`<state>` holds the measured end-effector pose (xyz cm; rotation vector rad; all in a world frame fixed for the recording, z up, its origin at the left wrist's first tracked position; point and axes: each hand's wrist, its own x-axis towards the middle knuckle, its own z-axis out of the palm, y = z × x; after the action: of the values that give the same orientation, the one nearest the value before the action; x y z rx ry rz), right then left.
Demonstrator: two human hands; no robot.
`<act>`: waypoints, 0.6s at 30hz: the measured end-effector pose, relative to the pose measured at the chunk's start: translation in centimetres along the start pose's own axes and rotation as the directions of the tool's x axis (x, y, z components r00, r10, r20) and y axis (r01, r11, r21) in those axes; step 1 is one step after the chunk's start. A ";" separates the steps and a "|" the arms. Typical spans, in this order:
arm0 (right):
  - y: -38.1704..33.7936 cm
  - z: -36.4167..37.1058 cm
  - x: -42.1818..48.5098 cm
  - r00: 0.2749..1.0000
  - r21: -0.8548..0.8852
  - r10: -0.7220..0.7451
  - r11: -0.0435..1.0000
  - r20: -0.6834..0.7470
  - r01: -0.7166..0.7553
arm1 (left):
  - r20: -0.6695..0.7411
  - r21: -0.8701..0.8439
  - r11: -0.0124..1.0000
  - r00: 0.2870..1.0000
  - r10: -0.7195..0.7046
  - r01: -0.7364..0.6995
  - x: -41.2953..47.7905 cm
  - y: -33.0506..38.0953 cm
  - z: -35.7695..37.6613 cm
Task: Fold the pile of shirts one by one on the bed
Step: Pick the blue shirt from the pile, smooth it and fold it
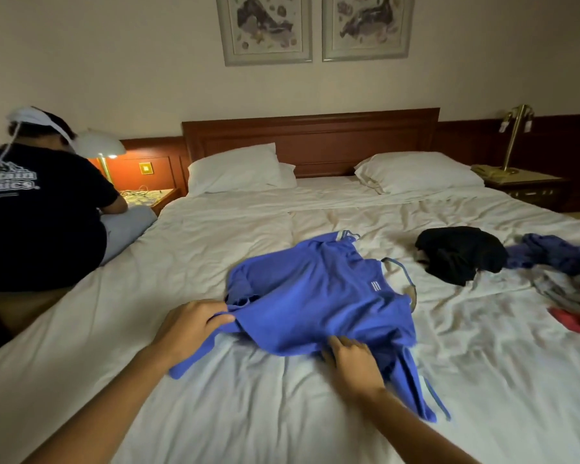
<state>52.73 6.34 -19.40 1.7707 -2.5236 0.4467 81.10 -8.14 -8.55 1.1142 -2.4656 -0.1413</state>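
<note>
Two hands work at the near edge of a blue shirt [315,303] in the head view. The shirt lies crumpled in the middle of the bed [215,413], collar toward the right, one sleeve trailing toward the foot. The left hand [195,326] is at the shirt's left side, fingers curled around a bunched fold with the thumb on top. The right hand [352,360] is at the near hem, its fingers bent into the cloth and gripping it.

A black garment [459,254] lies well apart from the shirt on the right, and just beyond it a loose pile of shirts [563,272] in purple, grey and red reaches the frame edge. The white sheet is wrinkled. Two pillows [238,169] rest against a wooden headboard [310,139], beneath two framed pictures [263,28]. A second person [41,212] in a black T-shirt sits at the bed's left edge beside a lit lamp [103,149]. A brass lamp [516,135] stands on the right nightstand.
</note>
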 end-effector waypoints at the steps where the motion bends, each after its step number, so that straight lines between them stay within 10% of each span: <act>1: 0.4 -0.8 0.6 0.999 0.054 0.009 0.999 -0.037 -0.007 | -0.038 -0.003 1.000 0.999 -0.012 0.012 -0.3 -0.5 -0.2; 7: 2.6 -9.8 3.6 0.959 0.376 0.002 0.920 -0.283 0.109 | -0.292 0.012 1.000 0.956 -0.004 0.008 1.6 0.7 -2.0; 13: 5.9 -21.9 5.2 0.940 -0.265 -0.300 0.931 -0.160 0.252 | -0.456 0.055 0.995 0.885 0.099 -0.083 4.6 2.7 -7.6; 18: 6.0 -31.1 4.8 0.897 -0.217 -0.381 0.917 -0.223 0.335 | -0.625 0.004 0.989 0.772 0.116 -0.146 7.3 5.9 -14.1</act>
<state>41.09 11.51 9.97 1.9080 -1.9386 0.3950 78.67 -8.37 8.17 0.7909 -1.9094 0.1930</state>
